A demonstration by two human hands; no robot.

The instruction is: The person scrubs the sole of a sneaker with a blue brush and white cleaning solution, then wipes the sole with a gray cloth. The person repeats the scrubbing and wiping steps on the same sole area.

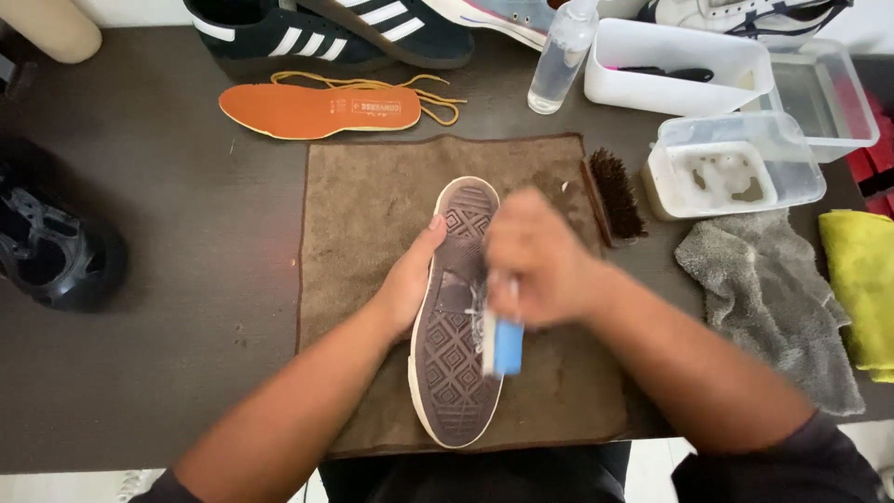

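A shoe point(453, 373) lies sole-up on a brown towel point(372, 205), its brown patterned sole ringed by a white edge. My left hand point(407, 279) grips the shoe's left side near the middle, thumb on the rim. My right hand point(535, 256), blurred by motion, holds a blue-handled brush point(504, 343) against the sole's right side, where white foam shows. Both forearms come in from the bottom of the view.
An orange insole point(317, 110) and yellow laces point(428, 93) lie behind the towel, beside dark striped sneakers point(326, 33). A wooden brush point(615, 194), spray bottle point(562, 58), plastic tubs point(731, 168), grey cloth point(773, 298) and yellow cloth point(861, 289) sit right. A black shoe point(51, 247) sits left.
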